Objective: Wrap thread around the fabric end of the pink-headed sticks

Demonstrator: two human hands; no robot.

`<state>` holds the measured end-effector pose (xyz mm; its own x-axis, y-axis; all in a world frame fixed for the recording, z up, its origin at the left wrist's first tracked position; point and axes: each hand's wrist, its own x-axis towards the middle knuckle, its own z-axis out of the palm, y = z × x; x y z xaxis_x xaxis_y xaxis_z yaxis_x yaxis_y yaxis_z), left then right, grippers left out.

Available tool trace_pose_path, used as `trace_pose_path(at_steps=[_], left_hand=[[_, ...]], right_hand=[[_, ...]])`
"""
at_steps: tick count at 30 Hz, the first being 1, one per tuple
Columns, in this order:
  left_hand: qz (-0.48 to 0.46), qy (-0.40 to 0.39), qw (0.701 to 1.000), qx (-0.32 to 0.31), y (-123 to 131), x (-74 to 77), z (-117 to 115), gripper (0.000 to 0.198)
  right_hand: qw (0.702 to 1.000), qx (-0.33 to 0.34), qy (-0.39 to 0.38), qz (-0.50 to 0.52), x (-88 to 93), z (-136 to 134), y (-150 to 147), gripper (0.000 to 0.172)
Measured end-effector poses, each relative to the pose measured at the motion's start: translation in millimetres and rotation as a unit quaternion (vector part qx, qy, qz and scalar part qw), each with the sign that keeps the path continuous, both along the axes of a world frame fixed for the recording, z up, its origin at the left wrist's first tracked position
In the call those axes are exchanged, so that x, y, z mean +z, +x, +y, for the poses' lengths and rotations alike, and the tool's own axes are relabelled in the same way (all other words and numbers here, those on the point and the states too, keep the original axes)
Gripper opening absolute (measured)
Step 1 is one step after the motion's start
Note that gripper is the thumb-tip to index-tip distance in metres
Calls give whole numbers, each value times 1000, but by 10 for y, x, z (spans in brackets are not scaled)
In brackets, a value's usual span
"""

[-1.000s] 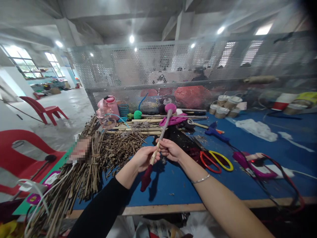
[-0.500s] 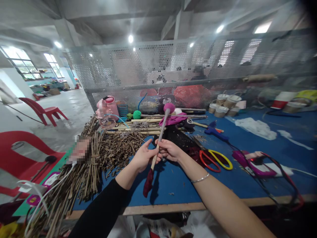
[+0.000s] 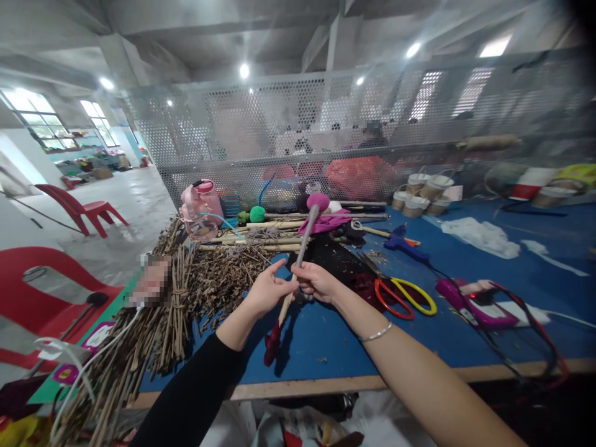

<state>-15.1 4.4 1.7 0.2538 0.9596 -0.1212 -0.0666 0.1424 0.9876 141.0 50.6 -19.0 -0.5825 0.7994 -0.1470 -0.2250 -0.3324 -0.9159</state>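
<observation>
Both my hands hold a thin wooden stick (image 3: 303,243) over the blue table (image 3: 354,347). A pink felt ball (image 3: 318,202) tops the stick and dark red cloth (image 3: 272,340) hangs from its lower end. My left hand (image 3: 266,290), in a black sleeve, pinches the stick from the left with the forefinger raised. My right hand (image 3: 316,280), bare-armed with a thin bracelet, pinches it from the right just above.
A heap of dry twigs (image 3: 195,292) lies at the left. Red-and-yellow scissors (image 3: 404,299), a blue glue gun (image 3: 404,243) and a pink tool with cords (image 3: 475,304) lie to the right. Yarn balls, sticks and a pink jug (image 3: 203,200) stand before a mesh partition.
The stick has been turned between my fingers and the cloth end has shifted a little. My left forefinger has lifted off the stick. Both hands stay in about the same place.
</observation>
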Motion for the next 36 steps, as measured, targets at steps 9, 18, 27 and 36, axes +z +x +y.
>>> trace_pose_path(at_steps=[9,18,27,36], left_hand=[[-61,-97,993,-26,45,78,-57,67],[25,17,1000,5,9,29,-32,90],[-64,-91,994,19,36,110,-42,77],[59,-16,994,87,-44,-54,119,34]], right_hand=[[1000,12,17,19,-17,7,29,32],[999,-26,18,3,3,6,11,35],[999,-34,27,27,31,-7,15,35],[997,-40,26,-60,18,15,27,37]])
